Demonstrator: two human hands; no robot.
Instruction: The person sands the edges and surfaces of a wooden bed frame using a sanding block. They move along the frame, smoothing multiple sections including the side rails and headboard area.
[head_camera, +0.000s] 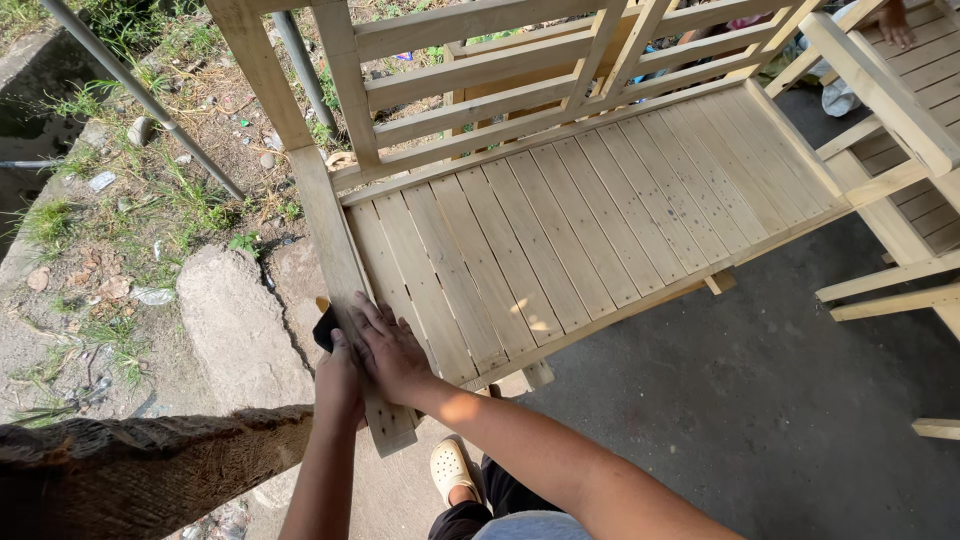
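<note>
We observed both hands working at the near armrest (345, 290) of an unfinished wooden bench (560, 230). The left hand (340, 385) was closed on a dark piece of sandpaper (324, 328), pressed against the armrest's outer edge near its front end. The right hand (390, 350) lay flat and open on the armrest top, gripping nothing. All the wood looked bare and pale; we judged sanding at this end underway. How much of the seat slats and backrest remained to be sanded could not be determined.
</note>
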